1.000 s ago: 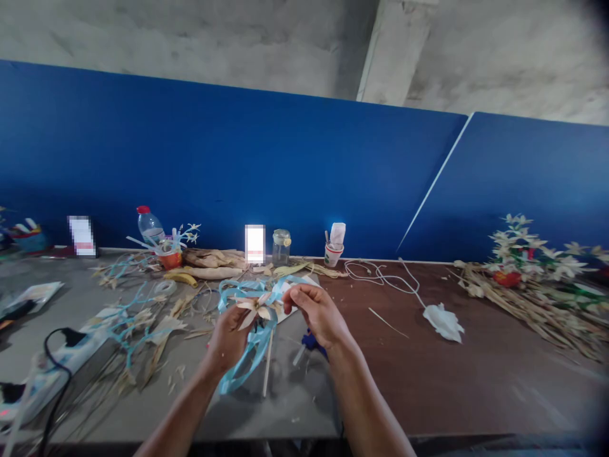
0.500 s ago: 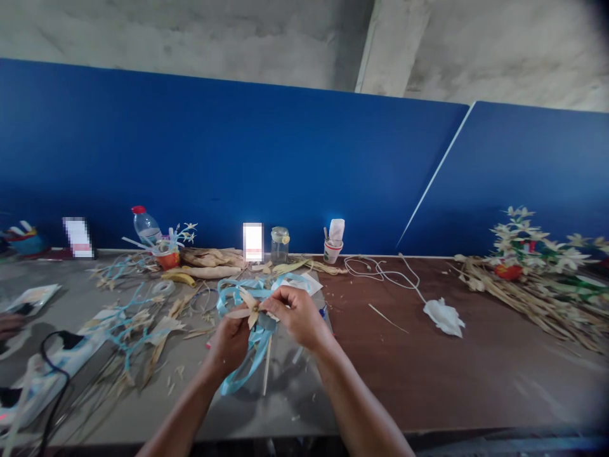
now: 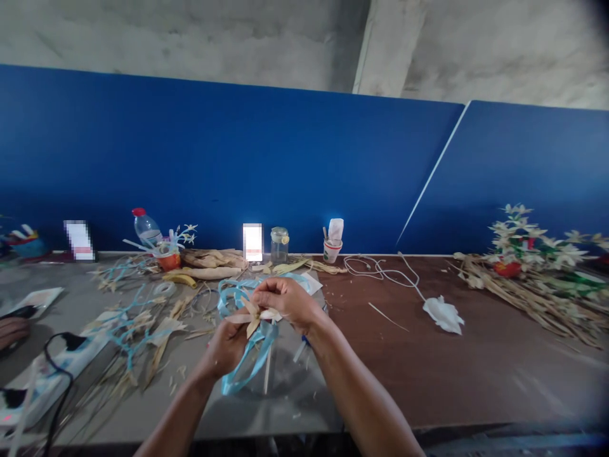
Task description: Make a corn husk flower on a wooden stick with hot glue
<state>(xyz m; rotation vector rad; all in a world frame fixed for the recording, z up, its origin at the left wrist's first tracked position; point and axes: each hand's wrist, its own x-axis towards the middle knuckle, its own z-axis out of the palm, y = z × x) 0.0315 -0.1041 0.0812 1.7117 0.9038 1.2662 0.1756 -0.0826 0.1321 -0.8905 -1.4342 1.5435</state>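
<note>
Between my two hands is a pale flower with pointed, husk-like petals. My left hand is closed around its lower left side, gripping it from below. From above, my right hand pinches at the upper petals with thumb and forefinger; the fingertips partly hide what they hold. Loops of light blue ribbon hang below and lie behind the hands. A thin pale stick points down beneath the flower.
Blue-taped stems with dry flowers and a power strip lie to the left. Behind stand a glass jar, a lit phone and a paper cup. A white cable and flower bundle are right. Another person's hand shows far left.
My right hand has shifted slightly up and left, from the flower's right side to its upper petals. My left hand keeps its hold with little movement.
</note>
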